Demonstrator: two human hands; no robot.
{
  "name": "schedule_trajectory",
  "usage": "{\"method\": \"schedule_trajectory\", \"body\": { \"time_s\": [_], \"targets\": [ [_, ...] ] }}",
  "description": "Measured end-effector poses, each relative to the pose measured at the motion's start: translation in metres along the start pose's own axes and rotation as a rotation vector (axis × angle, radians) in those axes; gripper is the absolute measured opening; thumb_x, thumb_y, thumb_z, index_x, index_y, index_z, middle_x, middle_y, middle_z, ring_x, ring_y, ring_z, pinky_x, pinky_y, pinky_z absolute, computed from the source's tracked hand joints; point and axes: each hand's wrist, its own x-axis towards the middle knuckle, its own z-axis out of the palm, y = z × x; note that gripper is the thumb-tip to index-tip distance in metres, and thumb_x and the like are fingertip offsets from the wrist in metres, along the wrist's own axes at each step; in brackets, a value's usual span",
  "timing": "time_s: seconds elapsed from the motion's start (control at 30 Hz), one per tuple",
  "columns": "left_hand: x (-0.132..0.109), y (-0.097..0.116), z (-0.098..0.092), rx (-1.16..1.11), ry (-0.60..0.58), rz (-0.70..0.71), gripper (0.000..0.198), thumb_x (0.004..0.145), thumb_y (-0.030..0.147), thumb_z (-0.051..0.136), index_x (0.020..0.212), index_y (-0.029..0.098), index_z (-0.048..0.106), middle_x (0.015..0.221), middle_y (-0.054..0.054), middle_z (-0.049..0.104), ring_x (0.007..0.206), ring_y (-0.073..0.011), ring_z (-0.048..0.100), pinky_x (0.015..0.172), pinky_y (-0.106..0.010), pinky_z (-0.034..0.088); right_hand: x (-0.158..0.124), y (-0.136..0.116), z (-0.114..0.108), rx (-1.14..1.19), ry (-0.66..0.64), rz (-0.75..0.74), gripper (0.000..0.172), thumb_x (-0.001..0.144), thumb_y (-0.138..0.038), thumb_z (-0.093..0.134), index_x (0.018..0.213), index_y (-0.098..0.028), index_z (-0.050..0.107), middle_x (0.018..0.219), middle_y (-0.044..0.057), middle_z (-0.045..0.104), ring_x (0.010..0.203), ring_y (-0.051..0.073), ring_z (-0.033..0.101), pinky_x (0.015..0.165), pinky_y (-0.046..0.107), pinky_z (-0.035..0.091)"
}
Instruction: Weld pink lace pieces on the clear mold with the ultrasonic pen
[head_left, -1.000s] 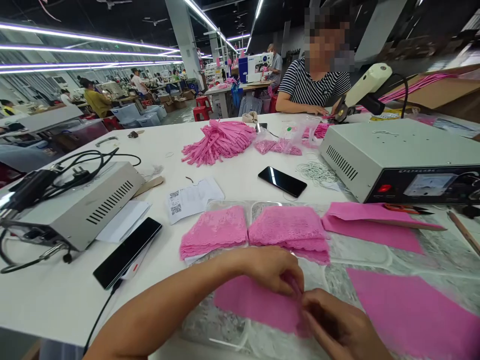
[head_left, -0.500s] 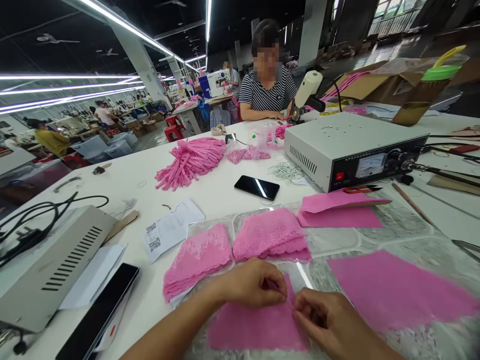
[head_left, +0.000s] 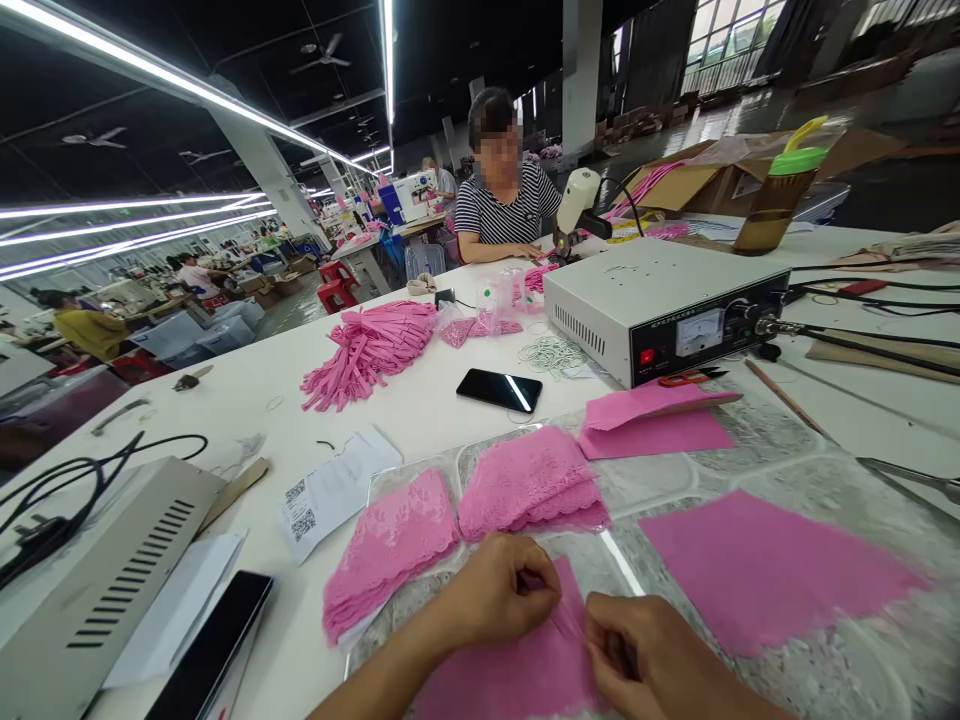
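Observation:
A flat piece of pink fabric (head_left: 502,680) lies in front of me on a grey marbled mat. My left hand (head_left: 506,590) pinches its upper right edge between thumb and forefinger. Close beside it, my right hand (head_left: 652,650) has its fingertips pressed together at the same edge; the exact hold is partly hidden by the fingers. Just beyond my hands sit two stacks of pink lace pieces, a left stack (head_left: 394,545) and a right stack (head_left: 529,480). To the right, another pink fabric piece (head_left: 765,570) is spread out.
Folded pink fabric (head_left: 652,425) with scissors (head_left: 690,377) stands before a grey control box (head_left: 667,300). A phone (head_left: 499,390), pink straps (head_left: 375,345) and a paper slip (head_left: 337,490) lie further back. At left are another box (head_left: 142,580) and phone (head_left: 214,640). A co-worker (head_left: 502,200) sits opposite.
The camera view has shifted a little, so the table's things appear slightly left. Both hands stay at the fabric edge; the right fingers look drawn closer together.

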Motion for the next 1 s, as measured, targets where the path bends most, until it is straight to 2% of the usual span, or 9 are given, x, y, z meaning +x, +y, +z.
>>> {"method": "schedule_trajectory", "body": {
  "time_s": [0.27, 0.63, 0.87, 1.0],
  "targets": [
    [-0.001, 0.002, 0.000, 0.003, 0.060, -0.042, 0.017, 0.065, 0.004, 0.051, 0.066, 0.014, 0.065, 0.068, 0.001, 0.059, 0.060, -0.0087, 0.050, 0.055, -0.016, 0.038, -0.002, 0.000, -0.003, -0.065, 0.039, 0.009, 0.019, 0.073, -0.018, 0.047, 0.060, -0.021, 0.033, 0.054, -0.004, 0.045, 0.050, 0.011, 0.034, 0.050, 0.025, 0.024],
    [0.003, 0.005, 0.002, -0.016, 0.105, -0.165, 0.013, 0.062, 0.003, 0.050, 0.061, 0.013, 0.060, 0.061, 0.002, 0.055, 0.057, -0.0083, 0.046, 0.051, -0.016, 0.035, 0.002, 0.005, 0.001, -0.042, 0.034, -0.011, 0.025, 0.075, -0.019, 0.044, 0.057, -0.021, 0.027, 0.052, -0.006, 0.031, 0.051, 0.011, 0.030, 0.049, 0.026, 0.021],
    [0.001, 0.010, 0.000, -0.045, 0.057, -0.194, 0.014, 0.067, 0.005, 0.052, 0.067, 0.012, 0.065, 0.061, 0.003, 0.056, 0.057, -0.0087, 0.049, 0.052, -0.016, 0.037, 0.000, 0.013, 0.003, 0.040, 0.004, 0.050, 0.026, 0.081, -0.033, 0.043, 0.059, -0.022, 0.035, 0.053, -0.005, 0.036, 0.051, 0.012, 0.034, 0.050, 0.025, 0.025],
    [0.001, 0.012, 0.001, -0.067, 0.059, -0.195, 0.015, 0.065, 0.004, 0.055, 0.067, 0.012, 0.067, 0.058, 0.004, 0.055, 0.057, -0.0084, 0.048, 0.052, -0.015, 0.035, -0.003, 0.019, 0.006, 0.135, 0.055, 0.118, 0.029, 0.081, -0.042, 0.044, 0.059, -0.022, 0.041, 0.053, -0.004, 0.037, 0.053, 0.013, 0.037, 0.051, 0.025, 0.029]
  ]
}}
